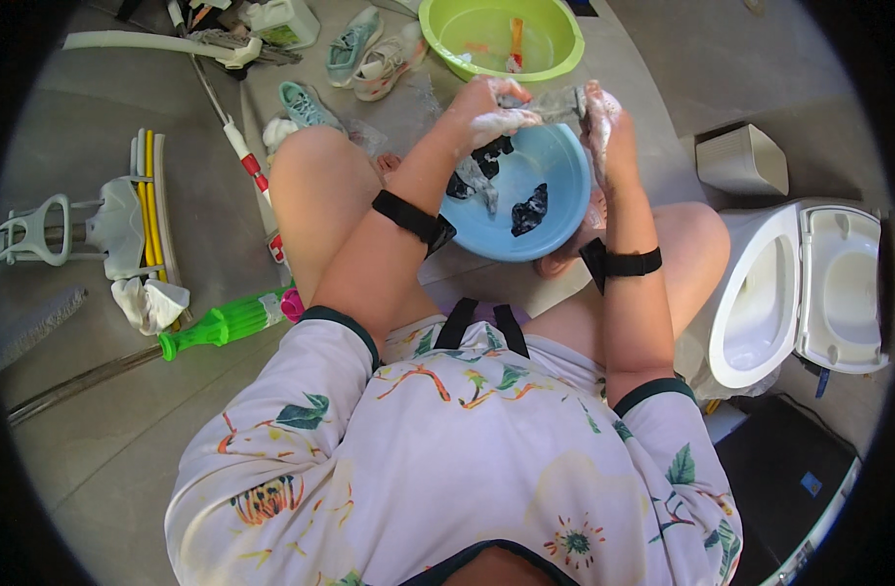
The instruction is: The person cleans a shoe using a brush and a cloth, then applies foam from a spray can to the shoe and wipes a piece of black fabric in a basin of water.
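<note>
My left hand (487, 110), covered in white suds, grips one end of a wet grey cloth item (557, 106), perhaps a sock. At its other end my right hand (605, 124) holds on, also soapy, so the fabric stretches between them. Both hands are above the far rim of a light blue plastic basin (564, 220). Inside the basin lie a black wet cloth piece (529, 210) with suds on it, and more black fabric (491, 154) beside a grey cloth piece (480, 184) at the left. My left forearm hides part of the basin's rim.
Beyond the basin stands a green tub (447, 55) of water holding an orange-handled brush (517, 44). Sneakers (352, 47) and a white jug (282, 22) are at the upper left. A toilet (755, 308) and waste bin (742, 161) stand right; a green bottle (224, 322) lies left.
</note>
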Demonstrator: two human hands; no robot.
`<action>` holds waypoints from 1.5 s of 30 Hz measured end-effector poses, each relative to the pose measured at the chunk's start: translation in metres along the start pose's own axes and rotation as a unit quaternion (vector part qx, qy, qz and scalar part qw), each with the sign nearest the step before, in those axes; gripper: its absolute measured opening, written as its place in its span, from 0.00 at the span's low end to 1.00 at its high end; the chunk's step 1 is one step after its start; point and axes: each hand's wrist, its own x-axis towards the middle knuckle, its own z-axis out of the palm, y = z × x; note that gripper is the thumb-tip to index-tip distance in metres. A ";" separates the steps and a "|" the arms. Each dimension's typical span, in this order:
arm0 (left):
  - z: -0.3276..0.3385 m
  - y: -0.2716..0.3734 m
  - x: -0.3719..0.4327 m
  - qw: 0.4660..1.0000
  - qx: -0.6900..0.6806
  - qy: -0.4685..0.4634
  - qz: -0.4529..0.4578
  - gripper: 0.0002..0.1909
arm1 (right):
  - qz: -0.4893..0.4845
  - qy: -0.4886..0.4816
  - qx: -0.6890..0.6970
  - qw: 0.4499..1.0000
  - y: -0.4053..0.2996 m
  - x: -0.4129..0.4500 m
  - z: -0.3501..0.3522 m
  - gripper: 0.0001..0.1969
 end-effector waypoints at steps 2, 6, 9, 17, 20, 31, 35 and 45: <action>0.004 0.001 0.001 1.000 -0.006 0.005 -0.021 0.12 | 0.029 0.060 0.021 0.998 0.002 0.003 -0.003 0.20; 0.014 -0.024 0.013 0.967 -0.236 0.018 0.096 0.11 | -0.017 0.150 0.176 0.973 0.005 0.005 0.012 0.18; 0.038 -0.038 0.021 0.895 -0.444 0.047 0.028 0.09 | -0.233 0.210 -0.078 0.947 0.010 -0.004 0.025 0.17; 0.070 0.003 0.000 0.884 -0.432 0.132 -0.121 0.13 | -0.052 0.092 -0.252 0.962 0.000 0.004 0.045 0.20; 0.059 -0.003 -0.001 0.838 -0.497 0.190 -0.124 0.15 | -0.154 0.063 -0.259 0.951 -0.006 -0.016 0.075 0.19; 0.055 -0.053 0.014 0.834 -0.535 0.088 -0.097 0.15 | -0.258 0.044 -0.287 0.921 0.007 -0.014 0.070 0.19; 0.063 -0.006 0.002 0.875 -0.475 0.081 -0.043 0.13 | -0.066 0.047 -0.151 0.985 0.011 0.005 0.043 0.22; 0.049 0.017 -0.007 0.867 -0.498 -0.021 -0.023 0.11 | 0.016 0.066 0.107 0.992 0.033 0.026 0.025 0.19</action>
